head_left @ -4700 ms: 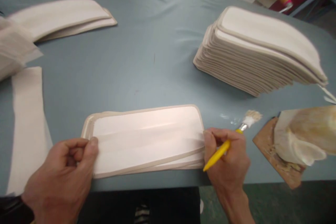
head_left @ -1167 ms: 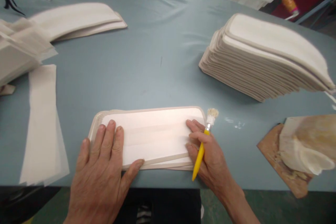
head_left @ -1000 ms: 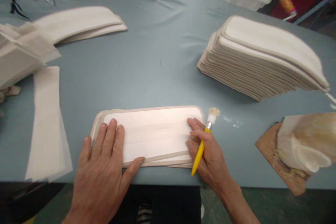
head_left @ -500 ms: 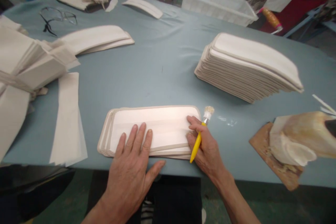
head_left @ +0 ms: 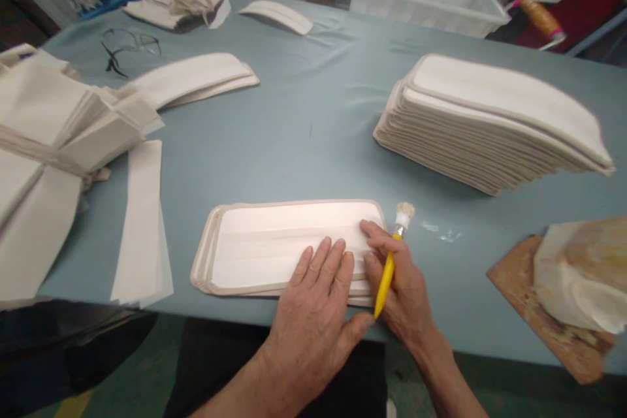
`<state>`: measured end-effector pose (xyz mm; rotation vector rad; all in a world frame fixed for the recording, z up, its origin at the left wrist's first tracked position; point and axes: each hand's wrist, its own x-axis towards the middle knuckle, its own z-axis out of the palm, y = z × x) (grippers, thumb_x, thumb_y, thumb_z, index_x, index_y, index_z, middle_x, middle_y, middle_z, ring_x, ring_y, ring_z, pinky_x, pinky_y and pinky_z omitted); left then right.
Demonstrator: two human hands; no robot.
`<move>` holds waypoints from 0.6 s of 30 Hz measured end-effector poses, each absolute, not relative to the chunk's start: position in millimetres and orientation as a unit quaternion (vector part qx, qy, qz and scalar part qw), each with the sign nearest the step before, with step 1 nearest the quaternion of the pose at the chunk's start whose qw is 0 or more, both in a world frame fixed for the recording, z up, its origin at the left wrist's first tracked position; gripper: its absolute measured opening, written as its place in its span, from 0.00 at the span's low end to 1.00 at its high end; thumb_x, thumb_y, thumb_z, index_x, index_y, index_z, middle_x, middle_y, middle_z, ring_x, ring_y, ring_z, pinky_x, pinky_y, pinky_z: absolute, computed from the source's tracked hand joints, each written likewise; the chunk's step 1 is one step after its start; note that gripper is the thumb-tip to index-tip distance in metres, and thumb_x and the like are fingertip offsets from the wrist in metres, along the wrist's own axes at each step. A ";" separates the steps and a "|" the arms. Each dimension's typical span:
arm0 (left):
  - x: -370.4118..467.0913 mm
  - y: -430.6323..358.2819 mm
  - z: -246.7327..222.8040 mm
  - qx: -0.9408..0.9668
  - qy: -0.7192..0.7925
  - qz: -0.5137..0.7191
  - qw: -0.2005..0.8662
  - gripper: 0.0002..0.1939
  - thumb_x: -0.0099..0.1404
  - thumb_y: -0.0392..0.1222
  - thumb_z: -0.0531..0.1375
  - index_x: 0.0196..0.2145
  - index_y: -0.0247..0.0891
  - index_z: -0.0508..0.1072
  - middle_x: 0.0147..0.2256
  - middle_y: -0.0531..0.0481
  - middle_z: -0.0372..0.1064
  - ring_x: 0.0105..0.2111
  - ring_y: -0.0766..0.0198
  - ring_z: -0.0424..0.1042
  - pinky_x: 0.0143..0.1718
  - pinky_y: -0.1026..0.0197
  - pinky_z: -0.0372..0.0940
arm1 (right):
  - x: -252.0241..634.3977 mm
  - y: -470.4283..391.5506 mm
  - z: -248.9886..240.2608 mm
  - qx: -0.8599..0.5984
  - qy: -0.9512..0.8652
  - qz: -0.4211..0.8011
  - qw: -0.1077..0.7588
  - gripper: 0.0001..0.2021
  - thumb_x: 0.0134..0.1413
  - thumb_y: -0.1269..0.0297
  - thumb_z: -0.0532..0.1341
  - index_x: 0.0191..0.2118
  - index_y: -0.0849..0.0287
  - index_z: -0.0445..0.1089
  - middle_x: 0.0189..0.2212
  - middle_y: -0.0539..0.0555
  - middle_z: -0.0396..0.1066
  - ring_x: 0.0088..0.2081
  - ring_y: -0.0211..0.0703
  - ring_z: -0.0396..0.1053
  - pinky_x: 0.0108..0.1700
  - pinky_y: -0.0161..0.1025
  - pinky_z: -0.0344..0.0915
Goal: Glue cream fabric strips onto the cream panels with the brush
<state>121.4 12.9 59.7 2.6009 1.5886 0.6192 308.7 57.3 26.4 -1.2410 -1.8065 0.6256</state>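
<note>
A low pile of white rectangular panels [head_left: 264,248], rounded at the corners and edged in beige, lies at the table's front edge. Flat on the top panel, right of its middle, rests my left hand [head_left: 318,313], fingers stretched out and holding nothing. My right hand [head_left: 406,287] grips a yellow-handled brush [head_left: 386,274] whose pale bristles point away from me. Its fingertips touch the right end of the top panel. The undersides of the panels are hidden.
A tall stack of similar panels [head_left: 490,124] stands at the right. A glue-smeared container [head_left: 578,274] sits on a brown board [head_left: 529,300] nearby. To the left are a tied bundle of white strips [head_left: 44,144], loose strips [head_left: 142,228] and glasses [head_left: 130,44]. White crates [head_left: 426,0] stand behind.
My left hand has slid rightward along the top panel, closer to my right hand. The right hand keeps the brush at the panel's end. The view has shifted a little.
</note>
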 end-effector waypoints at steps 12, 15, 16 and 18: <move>89.7 -11.2 77.4 0.831 0.408 0.366 0.091 0.16 0.71 0.35 0.60 0.55 0.36 0.73 0.51 0.45 0.82 0.63 0.63 0.73 0.73 0.58 0.60 | 303.2 60.6 27.4 -0.514 -0.602 0.293 0.537 0.08 0.77 0.55 0.57 0.52 0.51 0.64 0.61 0.64 0.75 0.61 0.52 0.76 0.65 0.59 0.72; 56.9 -11.5 70.4 0.798 0.517 0.311 0.016 0.23 0.72 0.37 0.62 0.63 0.32 0.69 0.61 0.38 0.74 0.72 0.57 0.61 0.77 0.52 0.50 | 302.3 60.3 29.1 -0.526 -0.600 0.242 0.552 0.07 0.78 0.56 0.56 0.51 0.51 0.64 0.60 0.63 0.77 0.60 0.52 0.77 0.63 0.59 0.73; 50.1 -9.7 66.0 0.788 0.542 0.292 0.000 0.26 0.74 0.40 0.61 0.66 0.31 0.66 0.64 0.35 0.71 0.73 0.54 0.58 0.78 0.50 0.46 | 302.5 59.6 29.5 -0.538 -0.601 0.220 0.549 0.07 0.78 0.57 0.56 0.51 0.52 0.65 0.59 0.63 0.77 0.60 0.52 0.77 0.63 0.59 0.72; 45.6 -5.0 56.6 0.787 0.557 0.264 -0.012 0.30 0.77 0.46 0.57 0.69 0.28 0.62 0.68 0.32 0.65 0.75 0.50 0.54 0.79 0.48 0.42 | 303.1 57.1 29.9 -0.567 -0.602 0.184 0.531 0.07 0.77 0.56 0.56 0.51 0.52 0.65 0.59 0.63 0.77 0.61 0.52 0.76 0.63 0.58 0.72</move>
